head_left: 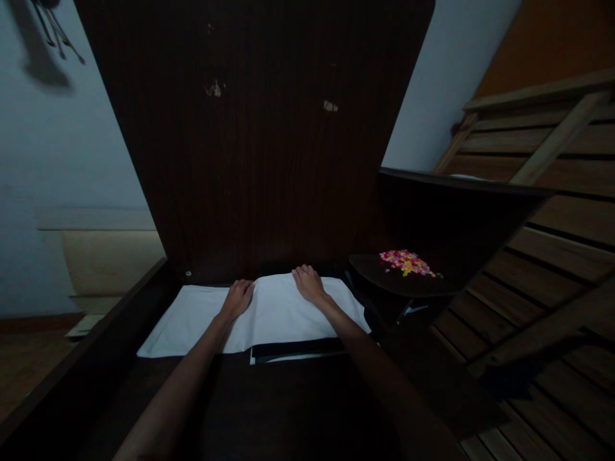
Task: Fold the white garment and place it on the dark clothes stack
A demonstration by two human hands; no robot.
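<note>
A white cloth (pixel 283 320) lies spread on the dark wooden surface. Its right part rests on a low stack of folded dark and white fabric (pixel 298 349), while its left part lies lower. My left hand (pixel 240 298) rests on the cloth by the step where it rises onto the stack, fingers stretched forward and slightly bent. Near the cloth's far edge, my right hand (pixel 308 283) lies palm down with its fingers extended. Neither hand visibly grips anything; the undersides of the fingers are hidden.
Small pink, red and yellow pieces (pixel 407 262) are heaped on a dark rounded shelf (pixel 365 266) at right. A tall dark wooden panel (pixel 278 160) stands behind the cloth. Wooden slats (pixel 552 250) fill the right side. A raised dark edge (pixel 96 333) runs along the left.
</note>
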